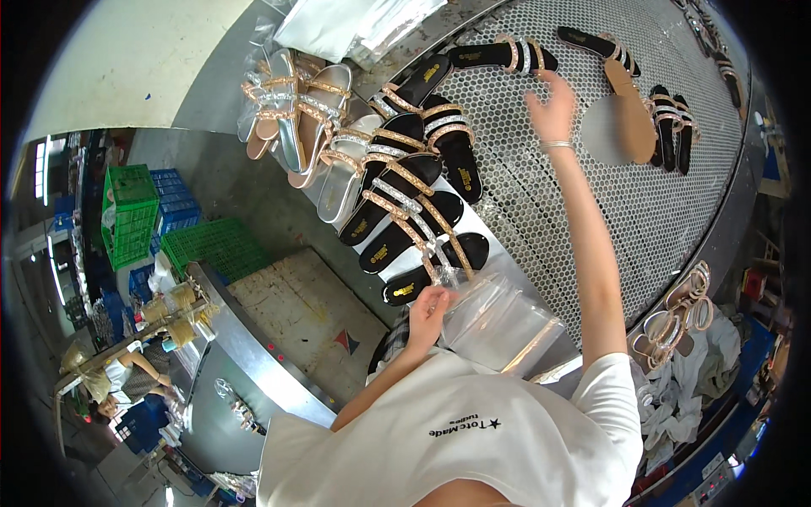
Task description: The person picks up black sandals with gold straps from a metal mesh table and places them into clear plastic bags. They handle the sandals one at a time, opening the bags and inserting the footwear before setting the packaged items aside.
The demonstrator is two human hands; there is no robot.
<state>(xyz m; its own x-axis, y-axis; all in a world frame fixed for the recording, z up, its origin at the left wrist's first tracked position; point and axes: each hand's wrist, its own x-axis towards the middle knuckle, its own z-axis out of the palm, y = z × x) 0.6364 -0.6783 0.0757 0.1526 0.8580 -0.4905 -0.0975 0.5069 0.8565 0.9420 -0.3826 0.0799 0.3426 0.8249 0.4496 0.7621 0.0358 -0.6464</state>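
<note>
My right hand (553, 108) is stretched far out over the perforated metal table (532, 211), fingers apart and holding nothing. Just beyond its fingertips lies a black flat sandal (481, 56) with glittery straps. Close to my body, my left hand (428, 319) has its fingers curled together beside a stack of clear plastic bags (498, 317); what they pinch, if anything, is too small to tell. Touching the bags is a black sandal (405, 290) with rose-gold and silver straps. More black sandals (384, 249) overlap in a row leading away from it.
Silver and rose-gold sandals (296, 110) are piled at the far left, near white plastic packaging (338, 29). A sandal lying sole up (629, 110) and several black ones (673, 127) are on the right. Green crates (131, 211) stand left; another person (127, 380) sits lower left.
</note>
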